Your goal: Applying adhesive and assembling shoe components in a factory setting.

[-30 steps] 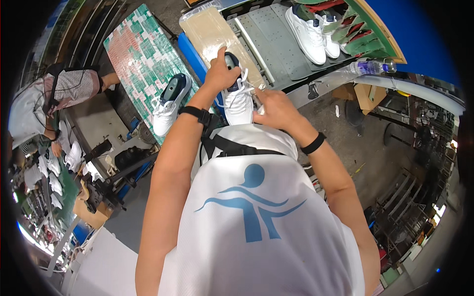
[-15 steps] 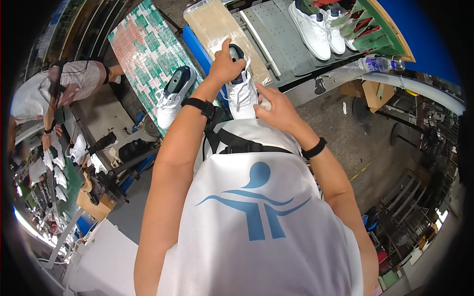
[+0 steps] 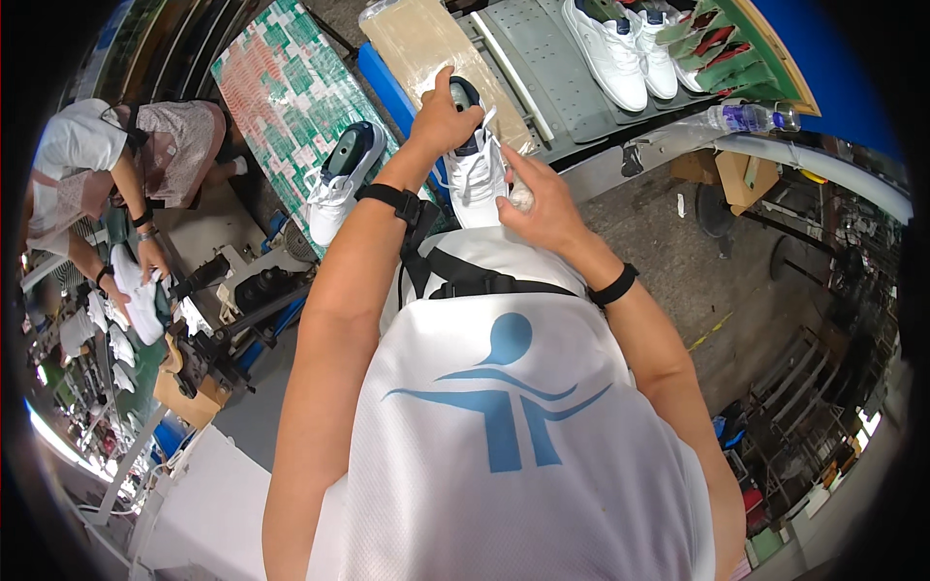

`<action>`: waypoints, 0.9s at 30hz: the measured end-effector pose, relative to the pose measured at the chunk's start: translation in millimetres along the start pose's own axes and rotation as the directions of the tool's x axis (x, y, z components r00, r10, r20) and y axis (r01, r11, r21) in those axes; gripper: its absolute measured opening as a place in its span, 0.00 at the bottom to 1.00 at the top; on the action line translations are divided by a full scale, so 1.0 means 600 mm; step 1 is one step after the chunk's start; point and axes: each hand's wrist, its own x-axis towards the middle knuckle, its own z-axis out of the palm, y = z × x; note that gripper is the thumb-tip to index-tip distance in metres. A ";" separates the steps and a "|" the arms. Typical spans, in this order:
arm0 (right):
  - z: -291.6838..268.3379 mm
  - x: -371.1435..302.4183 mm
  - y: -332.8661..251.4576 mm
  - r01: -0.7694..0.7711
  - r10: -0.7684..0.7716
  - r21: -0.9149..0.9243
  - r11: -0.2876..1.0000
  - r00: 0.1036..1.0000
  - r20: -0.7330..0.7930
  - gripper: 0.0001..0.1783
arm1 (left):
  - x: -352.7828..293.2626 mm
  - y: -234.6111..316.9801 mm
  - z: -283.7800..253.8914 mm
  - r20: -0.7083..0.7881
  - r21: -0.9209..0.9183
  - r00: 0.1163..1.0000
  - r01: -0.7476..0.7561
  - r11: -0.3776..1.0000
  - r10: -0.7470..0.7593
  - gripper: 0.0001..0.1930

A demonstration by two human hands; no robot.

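Observation:
My left hand (image 3: 446, 118) is closed around the ankle opening of a white lace-up sneaker (image 3: 475, 194). One finger stretches past the dark last or insert (image 3: 464, 92) inside it, and the toe points toward my body. Against the sneaker's right side, my right hand (image 3: 545, 205) pinches a small off-white wad (image 3: 521, 197), perhaps cloth; its material cannot be made out. A matching white sneaker (image 3: 334, 198), also with a dark insert in its opening, stands to the left on a table with a green, white and red patterned cover (image 3: 291, 107).
A tan, film-wrapped board (image 3: 412, 44) lies beyond my hands, beside a grey conveyor (image 3: 542, 58) carrying white sneakers (image 3: 620, 63). A plastic bottle (image 3: 741, 118) lies at the conveyor's edge, near green and red strips (image 3: 717, 58). At left, a co-worker (image 3: 174, 155) handles white shoe parts.
My hands and the sneaker stay nearly in place, with only a slight shift. The co-worker at left has leaned further into view, both hands now on a white piece.

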 end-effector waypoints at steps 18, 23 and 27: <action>-0.104 -0.092 -0.056 -0.220 0.247 -0.119 0.968 0.914 0.321 0.36 | -0.006 -0.004 -0.005 0.013 0.026 1.000 -0.003 1.000 0.002 0.53; -0.031 -0.006 -0.018 -0.161 0.163 -0.025 0.987 0.979 0.122 0.40 | 0.000 -0.001 0.000 0.016 0.001 1.000 -0.002 1.000 0.002 0.52; -0.012 0.003 -0.001 -0.141 0.144 -0.035 0.989 0.982 0.124 0.39 | 0.002 0.000 0.006 0.009 0.005 1.000 0.011 1.000 -0.011 0.53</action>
